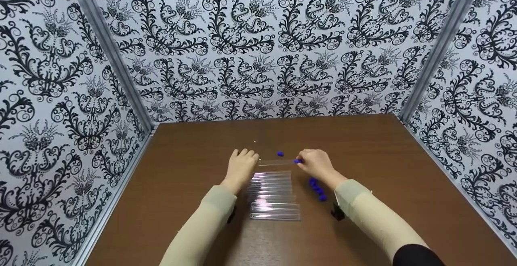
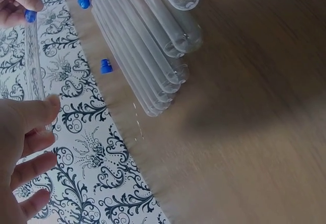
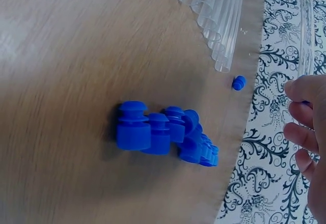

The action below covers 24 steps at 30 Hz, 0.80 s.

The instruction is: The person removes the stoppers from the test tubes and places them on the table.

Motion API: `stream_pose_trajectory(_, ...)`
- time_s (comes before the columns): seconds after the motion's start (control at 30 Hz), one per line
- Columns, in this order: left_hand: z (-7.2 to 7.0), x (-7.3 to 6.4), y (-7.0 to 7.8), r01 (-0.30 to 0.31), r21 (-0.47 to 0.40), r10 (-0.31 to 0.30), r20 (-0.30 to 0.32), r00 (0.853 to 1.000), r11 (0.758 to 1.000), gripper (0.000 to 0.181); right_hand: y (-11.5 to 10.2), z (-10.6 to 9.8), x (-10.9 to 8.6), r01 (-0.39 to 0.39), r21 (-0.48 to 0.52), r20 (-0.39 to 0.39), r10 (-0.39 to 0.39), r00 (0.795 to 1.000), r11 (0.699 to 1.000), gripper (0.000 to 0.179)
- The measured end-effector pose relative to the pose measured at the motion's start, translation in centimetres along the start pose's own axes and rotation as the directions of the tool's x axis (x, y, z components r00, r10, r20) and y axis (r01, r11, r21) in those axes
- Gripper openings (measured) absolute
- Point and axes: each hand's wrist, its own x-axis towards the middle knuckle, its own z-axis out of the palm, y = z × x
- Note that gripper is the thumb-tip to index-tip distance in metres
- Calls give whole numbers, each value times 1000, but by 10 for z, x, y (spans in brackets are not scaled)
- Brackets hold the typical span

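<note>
A clear test tube (image 1: 276, 162) is held level above the table, spanning both hands. My left hand (image 1: 241, 165) pinches its rounded end between thumb and forefinger, the other fingers spread in the left wrist view. At the opposite end, my right hand (image 1: 317, 163) pinches a blue stopper (image 2: 30, 16) at the tube's mouth. How deep the stopper sits I cannot tell. One loose blue stopper (image 1: 280, 153) lies on the table just beyond the raised tube. Nearer to me, several clear test tubes (image 2: 137, 46) lie side by side, their open mouths toward the right.
Several blue stoppers (image 3: 163, 132) stand clustered in a line right of the tubes, under my right forearm. The brown wooden table (image 1: 194, 144) ends at patterned walls (image 1: 250, 55) at the back and sides. Small bright specks (image 2: 137, 122) show near the far edge.
</note>
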Motion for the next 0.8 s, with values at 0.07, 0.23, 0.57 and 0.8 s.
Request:
stream_pose_trajectory(0.07, 1, 0, -1, 2, -6, -2, -2, 1000, 1000, 7, 0, 1, 0, -2, -3, -4, 2, 1000, 1000, 13)
stream_pose_trajectory(0.23, 4, -2, -1, -2, -8, 2, -8, 1000, 1000, 6, -1, 3, -1, 0, -23, -31, 0, 1000, 1000, 14)
stream_pose_trajectory(0.57, 5, -3, 0, -7, 32, 5, 67, 998, 999, 11, -4, 11, -9, -26, -29, -118, 22, 993, 999, 11)
stream_pose_trajectory(0.8, 6, -4, -1, -2, 21, 0, 73, 997, 1000, 16, -2, 14, -12, 22, -49, -187, -31, 982, 999, 13)
